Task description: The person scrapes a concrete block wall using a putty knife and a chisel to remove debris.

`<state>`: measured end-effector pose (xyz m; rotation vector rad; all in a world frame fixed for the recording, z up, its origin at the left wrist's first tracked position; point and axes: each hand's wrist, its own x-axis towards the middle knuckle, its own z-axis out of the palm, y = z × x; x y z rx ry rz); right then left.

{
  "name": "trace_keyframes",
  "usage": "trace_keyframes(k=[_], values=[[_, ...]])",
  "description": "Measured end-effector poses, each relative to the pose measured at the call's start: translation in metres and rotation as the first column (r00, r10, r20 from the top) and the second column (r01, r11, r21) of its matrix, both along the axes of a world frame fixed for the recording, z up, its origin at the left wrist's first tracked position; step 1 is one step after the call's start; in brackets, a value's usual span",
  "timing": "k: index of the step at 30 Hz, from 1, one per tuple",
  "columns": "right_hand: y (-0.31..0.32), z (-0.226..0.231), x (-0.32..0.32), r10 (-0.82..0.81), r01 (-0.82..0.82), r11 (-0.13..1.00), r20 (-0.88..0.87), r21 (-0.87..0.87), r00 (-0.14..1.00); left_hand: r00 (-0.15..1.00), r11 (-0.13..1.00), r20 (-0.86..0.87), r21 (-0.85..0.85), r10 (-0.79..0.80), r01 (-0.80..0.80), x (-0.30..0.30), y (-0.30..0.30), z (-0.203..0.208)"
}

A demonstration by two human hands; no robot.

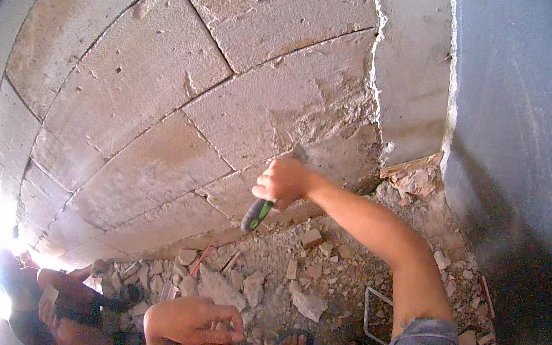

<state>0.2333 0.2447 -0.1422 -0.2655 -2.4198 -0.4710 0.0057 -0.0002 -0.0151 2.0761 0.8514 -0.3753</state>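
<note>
My right hand is closed round the dark grey and green handle of a hand tool. The tool's grey end shows above my fist, close against the block wall; its exact shape is hard to make out. Below and to the right of that end, the wall's surface is rough and chipped. My left hand hangs loosely bent over my leg, low in the middle. Its fingers are slightly curled and apart, and I see nothing in them.
Broken stone and rubble cover the floor along the wall's foot. A white metal frame stands beside my right arm. A smooth grey wall rises on the right. At the lower left, another person sits close by, against bright light.
</note>
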Motion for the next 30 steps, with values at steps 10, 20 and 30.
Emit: trace_keyframes(k=[10,20,30], values=[[0.013,0.008,0.008,-0.039,0.035,0.995,-0.037,-0.095,0.999,0.999,0.998,-0.02,-0.044,0.037,-0.038,-0.001,0.001,0.003],[0.02,0.013,0.0,0.187,-0.189,0.982,-0.067,-0.018,0.98,0.998,0.997,0.057,0.077,-0.005,0.001,-0.014,0.004,-0.004],[-0.02,0.02,-0.031,0.143,-0.141,0.985,-0.009,0.096,0.99,0.992,0.999,0.119,0.028,0.034,-0.038,-0.013,0.002,0.002]])
